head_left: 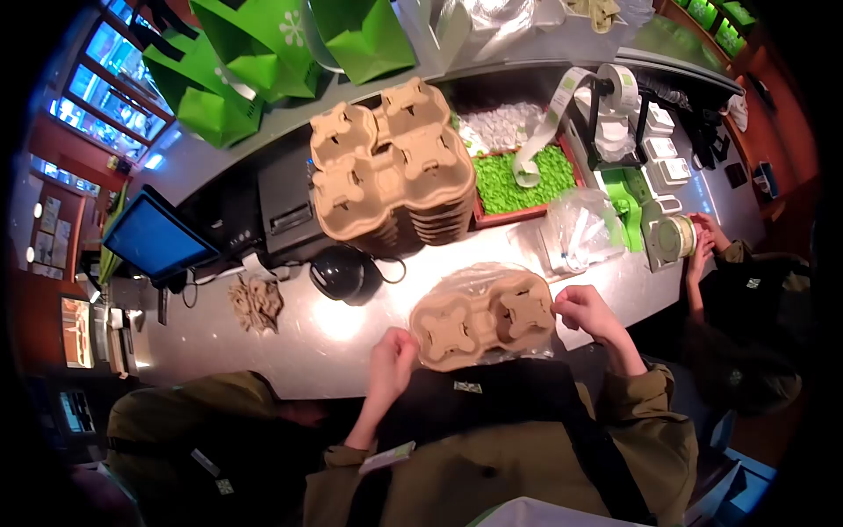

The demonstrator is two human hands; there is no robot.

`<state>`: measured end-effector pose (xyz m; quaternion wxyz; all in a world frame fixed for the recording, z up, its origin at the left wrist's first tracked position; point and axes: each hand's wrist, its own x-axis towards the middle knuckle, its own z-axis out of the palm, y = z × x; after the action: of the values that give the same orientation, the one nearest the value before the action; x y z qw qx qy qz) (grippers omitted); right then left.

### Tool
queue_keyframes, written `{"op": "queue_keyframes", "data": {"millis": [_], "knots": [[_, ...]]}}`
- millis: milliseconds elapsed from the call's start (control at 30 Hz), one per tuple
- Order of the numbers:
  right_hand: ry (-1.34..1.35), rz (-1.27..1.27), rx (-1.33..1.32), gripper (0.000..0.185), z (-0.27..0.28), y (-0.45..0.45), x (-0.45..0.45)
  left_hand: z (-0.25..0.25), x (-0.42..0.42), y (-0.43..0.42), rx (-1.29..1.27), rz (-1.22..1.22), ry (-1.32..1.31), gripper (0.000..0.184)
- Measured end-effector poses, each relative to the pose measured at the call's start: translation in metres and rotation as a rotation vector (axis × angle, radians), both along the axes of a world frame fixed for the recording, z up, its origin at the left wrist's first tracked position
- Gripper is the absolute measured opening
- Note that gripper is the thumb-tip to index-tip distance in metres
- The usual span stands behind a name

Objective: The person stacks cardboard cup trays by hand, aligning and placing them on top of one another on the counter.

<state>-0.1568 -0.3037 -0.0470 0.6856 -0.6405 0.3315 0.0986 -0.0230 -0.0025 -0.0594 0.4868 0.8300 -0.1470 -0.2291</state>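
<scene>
A brown cardboard cup carrier (481, 327) with two cup wells lies on the counter in front of my body. Clear plastic film (481, 279) shows past its far edge and also along its near edge. My left hand (392, 358) is closed at the carrier's left end, its fingers curled. At the opposite end, my right hand (587, 311) is closed in a pinch close to the carrier's edge. What the fingers of either hand hold is too small to make out.
Behind stands a tall stack of cup carriers (395, 176). A black scanner (344, 274) and crumpled brown paper (255, 303) lie left. To the right are a clear bag (581, 230), a label roll (622, 88) and a co-worker's hands (702, 237) at a round tub (675, 237). Another person stands left.
</scene>
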Motion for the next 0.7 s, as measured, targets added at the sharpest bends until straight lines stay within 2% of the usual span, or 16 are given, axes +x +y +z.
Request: {"op": "queue_keyframes", "data": {"millis": [33, 100, 167, 300, 367, 433, 500, 567, 600, 633, 700], "knots": [[-0.039, -0.014, 0.05, 0.012, 0.002, -0.001, 0.0, 0.011, -0.002, -0.002, -0.055, 0.026, -0.021, 0.01], [-0.161, -0.103, 0.138, 0.011, 0.029, 0.0, 0.001, 0.026, -0.002, 0.002, -0.211, 0.085, 0.156, 0.009], [-0.448, -0.122, 0.018, 0.006, 0.041, -0.002, 0.008, 0.043, 0.0, -0.004, -0.343, 0.114, 0.189, 0.004], [-0.803, -0.165, -0.312, 0.019, 0.1, 0.0, 0.072, 0.064, 0.003, -0.028, -0.721, 0.265, 0.083, 0.033], [-1.05, -0.139, -0.342, 0.028, 0.131, 0.01, 0.125, 0.077, 0.008, -0.048, -0.871, 0.274, -0.029, 0.045], [-0.977, -0.079, -0.294, 0.031, 0.139, 0.002, 0.173, 0.083, 0.015, -0.07, -0.958, 0.234, -0.134, 0.052], [-0.804, 0.016, -0.003, 0.035, 0.137, -0.014, 0.219, 0.084, 0.023, -0.098, -1.015, 0.21, -0.169, 0.051], [-0.701, 0.026, -0.007, 0.035, 0.117, -0.028, 0.252, 0.085, 0.034, -0.129, -1.085, 0.252, -0.116, 0.048], [-0.782, -0.017, -0.19, 0.035, 0.096, -0.032, 0.267, 0.084, 0.04, -0.142, -1.106, 0.276, -0.125, 0.046], [-0.697, 0.023, -0.239, 0.037, 0.086, -0.038, 0.273, 0.082, 0.045, -0.152, -1.127, 0.284, -0.146, 0.047], [-0.623, -0.016, -0.242, 0.041, 0.08, -0.032, 0.268, 0.074, 0.054, -0.167, -1.135, 0.312, -0.155, 0.047]]}}
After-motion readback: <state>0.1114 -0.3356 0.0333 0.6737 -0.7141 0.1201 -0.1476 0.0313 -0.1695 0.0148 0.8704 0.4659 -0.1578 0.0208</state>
